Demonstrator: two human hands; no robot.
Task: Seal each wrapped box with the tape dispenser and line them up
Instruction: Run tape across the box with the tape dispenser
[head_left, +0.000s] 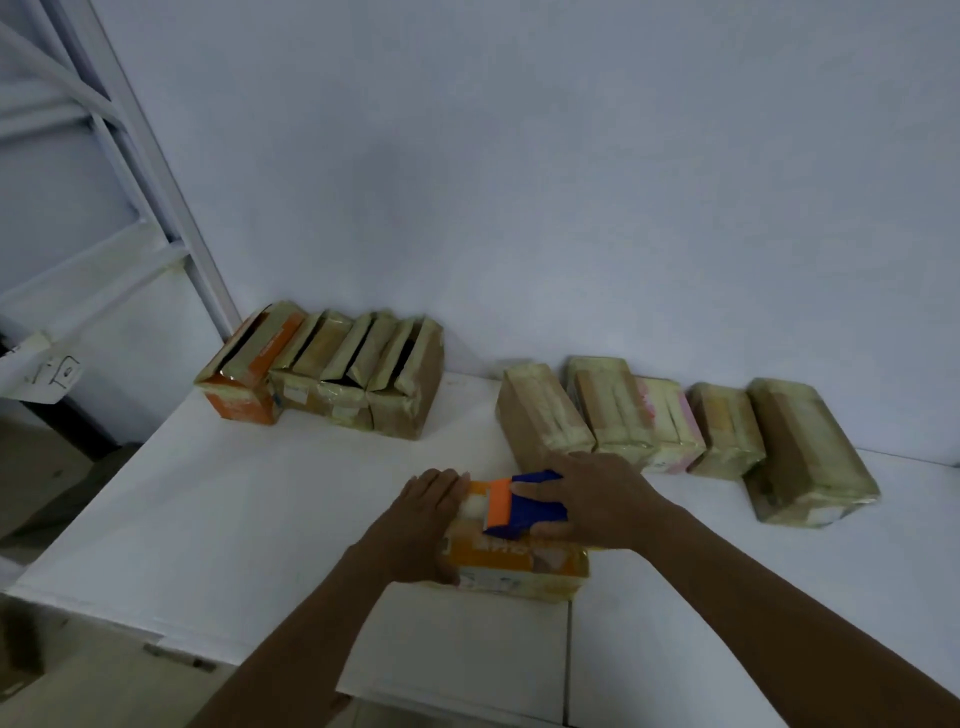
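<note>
Head view: orange box (519, 565) on white table (249, 509), left hand (431, 519) clasping its left end, right hand (595, 501) wrapped round blue tape dispenser (522, 512) resting on its top. Behind box, right: row of taped boxes (675, 423); left: open-flapped boxes (332, 374).

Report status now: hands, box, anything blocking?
Right hand grips tape dispenser on top of orange box. Left hand holds its left end. Nothing in the way.

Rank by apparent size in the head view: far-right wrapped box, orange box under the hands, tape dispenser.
1. far-right wrapped box and orange box: look alike; the orange one is nearer and partly covered, so unranked.
2. tape dispenser: smallest.
</note>
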